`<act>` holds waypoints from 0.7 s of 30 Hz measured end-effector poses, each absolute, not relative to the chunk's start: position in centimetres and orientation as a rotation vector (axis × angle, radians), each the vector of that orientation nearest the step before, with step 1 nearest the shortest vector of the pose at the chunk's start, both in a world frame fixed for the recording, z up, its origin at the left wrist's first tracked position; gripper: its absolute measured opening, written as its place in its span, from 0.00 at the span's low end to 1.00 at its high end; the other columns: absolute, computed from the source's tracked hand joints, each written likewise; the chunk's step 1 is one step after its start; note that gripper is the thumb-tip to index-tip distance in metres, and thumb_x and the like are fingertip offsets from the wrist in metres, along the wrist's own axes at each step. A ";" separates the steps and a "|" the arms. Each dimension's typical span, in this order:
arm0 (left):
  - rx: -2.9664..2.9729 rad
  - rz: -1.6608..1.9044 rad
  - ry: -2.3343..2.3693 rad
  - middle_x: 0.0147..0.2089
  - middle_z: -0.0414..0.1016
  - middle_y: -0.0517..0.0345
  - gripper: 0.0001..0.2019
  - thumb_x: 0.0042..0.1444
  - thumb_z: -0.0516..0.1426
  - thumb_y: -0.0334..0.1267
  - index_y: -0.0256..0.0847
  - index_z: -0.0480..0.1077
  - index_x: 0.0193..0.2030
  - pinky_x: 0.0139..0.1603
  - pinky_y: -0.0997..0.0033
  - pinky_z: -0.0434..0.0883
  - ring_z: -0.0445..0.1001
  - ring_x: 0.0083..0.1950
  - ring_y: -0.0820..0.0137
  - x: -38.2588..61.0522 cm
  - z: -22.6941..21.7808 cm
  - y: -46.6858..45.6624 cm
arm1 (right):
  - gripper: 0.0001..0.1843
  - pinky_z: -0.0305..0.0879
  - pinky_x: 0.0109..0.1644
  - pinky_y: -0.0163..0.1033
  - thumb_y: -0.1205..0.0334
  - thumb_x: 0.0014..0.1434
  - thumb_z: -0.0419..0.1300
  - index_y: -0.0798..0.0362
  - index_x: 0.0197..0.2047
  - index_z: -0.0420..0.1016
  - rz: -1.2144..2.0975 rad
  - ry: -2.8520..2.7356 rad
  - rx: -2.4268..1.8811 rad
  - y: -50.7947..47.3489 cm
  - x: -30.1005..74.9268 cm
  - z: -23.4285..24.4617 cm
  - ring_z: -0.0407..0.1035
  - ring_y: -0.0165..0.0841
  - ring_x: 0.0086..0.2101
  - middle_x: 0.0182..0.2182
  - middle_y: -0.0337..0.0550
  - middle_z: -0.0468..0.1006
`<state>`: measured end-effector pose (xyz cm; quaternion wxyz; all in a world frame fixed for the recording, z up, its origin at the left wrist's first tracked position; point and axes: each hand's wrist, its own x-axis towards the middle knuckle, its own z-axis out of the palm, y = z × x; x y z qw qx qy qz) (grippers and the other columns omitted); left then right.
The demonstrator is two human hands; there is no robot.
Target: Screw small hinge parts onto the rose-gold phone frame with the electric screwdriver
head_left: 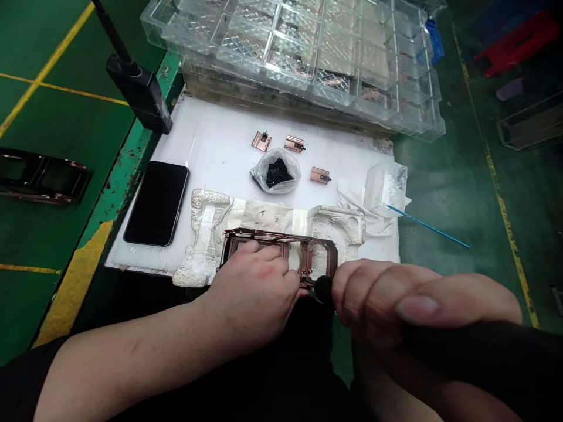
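Beneath the left hand (259,286), the copper-coloured frame (307,259) is partly hidden.

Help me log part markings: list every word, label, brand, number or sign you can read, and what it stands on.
No readable text anywhere.
Copper-coloured frame: no legible marking.
Phone: dark screen, nothing legible.
Black boxy device: too dark and blurred to tell if marked.

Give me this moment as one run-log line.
Left hand: on copper-coloured frame | Right hand: holding black tool, end near frame | Frame: over white foam block | Behind block: bag of small black pieces
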<state>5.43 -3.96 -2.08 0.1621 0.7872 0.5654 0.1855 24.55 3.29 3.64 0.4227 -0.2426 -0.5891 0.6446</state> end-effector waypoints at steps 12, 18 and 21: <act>2.265 0.602 1.617 0.33 0.82 0.54 0.16 0.75 0.59 0.42 0.42 0.77 0.33 0.42 0.49 0.61 0.77 0.39 0.57 5.6 -2.2 -3.8 | 0.08 0.74 0.24 0.41 0.55 0.74 0.79 0.42 0.50 0.86 1.438 -1.565 -0.496 2.9 23.2 2.6 0.63 0.32 0.16 0.19 0.29 0.67; 2.255 0.611 1.609 0.33 0.81 0.55 0.16 0.75 0.59 0.41 0.43 0.76 0.32 0.42 0.49 0.61 0.77 0.39 0.57 5.5 -2.2 -3.7 | 0.11 0.77 0.29 0.43 0.54 0.74 0.78 0.43 0.43 0.81 1.539 -1.674 -0.512 3.2 24.4 3.8 0.65 0.33 0.16 0.19 0.29 0.69; 2.255 0.617 1.612 0.33 0.81 0.55 0.16 0.75 0.59 0.40 0.42 0.76 0.32 0.42 0.49 0.61 0.77 0.39 0.57 5.5 -2.1 -3.8 | 0.14 0.78 0.33 0.47 0.53 0.73 0.79 0.43 0.41 0.80 1.550 -1.676 -0.684 2.3 24.4 4.9 0.69 0.37 0.21 0.21 0.32 0.70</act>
